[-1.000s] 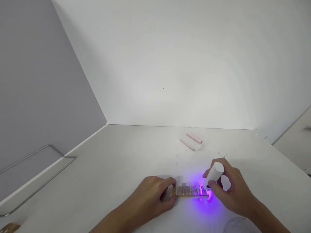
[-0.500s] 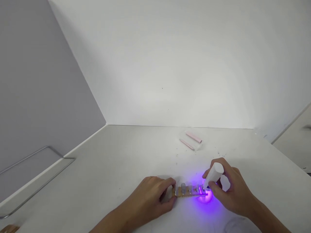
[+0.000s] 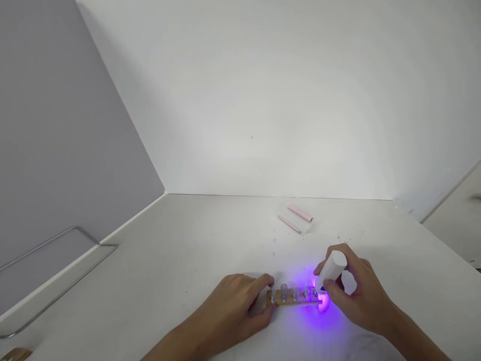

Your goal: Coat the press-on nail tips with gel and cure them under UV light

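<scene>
My right hand (image 3: 356, 293) is closed around a white handheld UV lamp (image 3: 333, 268), tilted with its lit end pointing down. Violet light from it falls on the right end of a wooden nail display stand (image 3: 290, 302) and on the table beside it. Several clear, greyish false nail tips (image 3: 284, 292) stand in a row along that strip. My left hand (image 3: 244, 306) pinches the strip's left end between thumb and fingers. The rightmost part of the strip is hidden by the lamp and the glare.
Farther back on the white table (image 3: 195, 240) lie a pink tube (image 3: 299, 212) and a thin pink pen (image 3: 289, 224), with a clear wrapper by them. Small specks are scattered nearby. A bent metal rod (image 3: 75, 281) runs along the left, and a brown object (image 3: 17, 354) shows in the lower left corner.
Hardly anything differs. The lamp has shifted very slightly at the strip's right end, and the glow there has changed a little; both hands keep their hold.
</scene>
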Demonstrator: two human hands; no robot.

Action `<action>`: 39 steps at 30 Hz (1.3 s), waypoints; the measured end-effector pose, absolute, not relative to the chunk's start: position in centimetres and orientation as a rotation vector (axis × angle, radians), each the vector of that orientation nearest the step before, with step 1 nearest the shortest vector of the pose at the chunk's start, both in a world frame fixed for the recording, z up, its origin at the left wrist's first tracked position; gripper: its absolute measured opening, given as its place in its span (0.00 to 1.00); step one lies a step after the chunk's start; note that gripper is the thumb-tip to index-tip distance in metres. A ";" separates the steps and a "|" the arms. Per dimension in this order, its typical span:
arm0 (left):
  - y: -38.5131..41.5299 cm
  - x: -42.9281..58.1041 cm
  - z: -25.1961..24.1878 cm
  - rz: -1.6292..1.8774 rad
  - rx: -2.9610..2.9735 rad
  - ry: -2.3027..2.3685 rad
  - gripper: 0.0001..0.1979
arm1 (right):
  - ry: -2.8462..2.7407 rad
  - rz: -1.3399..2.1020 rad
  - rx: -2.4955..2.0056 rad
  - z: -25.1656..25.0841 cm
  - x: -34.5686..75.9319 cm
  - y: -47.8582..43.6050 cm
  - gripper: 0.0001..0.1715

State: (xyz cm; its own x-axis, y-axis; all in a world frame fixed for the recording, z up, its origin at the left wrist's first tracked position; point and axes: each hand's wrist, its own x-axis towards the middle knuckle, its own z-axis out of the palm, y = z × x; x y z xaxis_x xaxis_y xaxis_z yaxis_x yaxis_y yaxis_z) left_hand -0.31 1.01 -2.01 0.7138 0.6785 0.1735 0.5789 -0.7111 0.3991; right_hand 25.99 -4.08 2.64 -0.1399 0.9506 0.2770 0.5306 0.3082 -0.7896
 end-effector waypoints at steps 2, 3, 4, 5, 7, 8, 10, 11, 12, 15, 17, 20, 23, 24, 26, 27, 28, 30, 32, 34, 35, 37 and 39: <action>1.0 -0.3 -2.2 0.460 2.620 0.977 0.12 | -1.784 0.684 -1.332 2.6 26.0 -4.1 0.10; 0.9 -0.3 -2.3 0.476 2.622 0.977 0.12 | -1.785 0.686 -1.331 2.5 26.0 -4.1 0.10; 1.0 -0.3 -2.4 0.494 2.628 0.971 0.12 | -1.788 0.685 -1.326 2.5 26.0 -4.1 0.11; 1.0 -0.3 -2.5 0.519 2.639 0.966 0.13 | -1.794 0.681 -1.320 2.5 26.1 -4.1 0.11; 1.0 -0.2 -2.7 0.584 2.670 0.948 0.13 | -1.801 0.680 -1.312 2.5 26.1 -4.0 0.11; 1.0 -0.2 -2.7 0.618 2.685 0.941 0.13 | -1.802 0.683 -1.310 2.5 26.2 -4.0 0.11; 1.0 -0.3 -2.7 0.683 2.701 0.928 0.12 | -1.804 0.688 -1.312 2.6 26.2 -4.0 0.11; 1.0 -0.3 -2.7 0.707 2.705 0.923 0.11 | -1.805 0.690 -1.312 2.6 26.2 -4.0 0.11; 1.0 -0.3 -2.7 0.719 2.708 0.917 0.11 | -1.808 0.691 -1.311 2.7 26.2 -3.9 0.11; 0.9 -0.4 -2.5 0.731 2.721 0.916 0.10 | -1.818 0.688 -1.304 2.6 26.1 -4.0 0.11; 0.9 -0.3 -2.4 0.748 2.729 0.919 0.10 | -1.813 0.690 -1.306 2.5 26.2 -4.0 0.11; 1.0 -0.1 -2.4 0.783 2.744 0.918 0.10 | -1.805 0.696 -1.306 2.3 26.3 -4.0 0.11; 1.1 -0.1 -2.5 0.769 2.760 0.920 0.10 | -1.807 0.698 -1.301 2.3 26.3 -4.0 0.11; 1.1 -0.1 -2.5 0.752 2.767 0.917 0.09 | -1.809 0.697 -1.296 2.4 26.3 -4.0 0.11; 1.1 -0.2 -2.5 0.733 2.773 0.919 0.09 | -1.806 0.688 -1.289 2.5 26.2 -4.0 0.11; 1.1 -0.2 -2.4 0.736 2.771 0.923 0.09 | -1.801 0.683 -1.294 2.6 26.1 -4.1 0.11; 1.1 -0.2 -2.4 0.737 2.768 0.923 0.09 | -1.795 0.681 -1.301 2.7 26.0 -4.1 0.11; 1.1 -0.2 -2.3 0.727 2.758 0.916 0.09 | -1.784 0.679 -1.323 2.7 26.0 -4.2 0.11; 1.1 -0.2 -2.2 0.699 2.756 0.908 0.09 | -1.788 0.675 -1.333 2.8 25.9 -4.2 0.11; 1.1 -0.2 -2.2 0.688 2.761 0.915 0.09 | -1.795 0.658 -1.340 2.8 26.0 -4.2 0.11; 1.0 -0.2 -2.2 0.696 2.762 0.919 0.09 | -1.799 0.649 -1.343 2.8 26.0 -4.3 0.11; 1.0 -0.2 -2.2 0.714 2.765 0.921 0.09 | -1.806 0.632 -1.344 2.8 26.0 -4.3 0.12; 1.0 -0.2 -2.3 0.719 2.766 0.915 0.08 | -1.810 0.633 -1.329 2.8 26.0 -4.3 0.13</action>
State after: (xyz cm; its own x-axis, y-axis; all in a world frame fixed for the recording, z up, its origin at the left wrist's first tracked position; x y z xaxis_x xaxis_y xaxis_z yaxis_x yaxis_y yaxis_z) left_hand -0.16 0.98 -2.26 0.7008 0.5927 0.3969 0.5257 -0.8052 0.2743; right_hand 26.02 -4.33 2.81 -0.1421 0.9434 0.2997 0.5511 0.3269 -0.7677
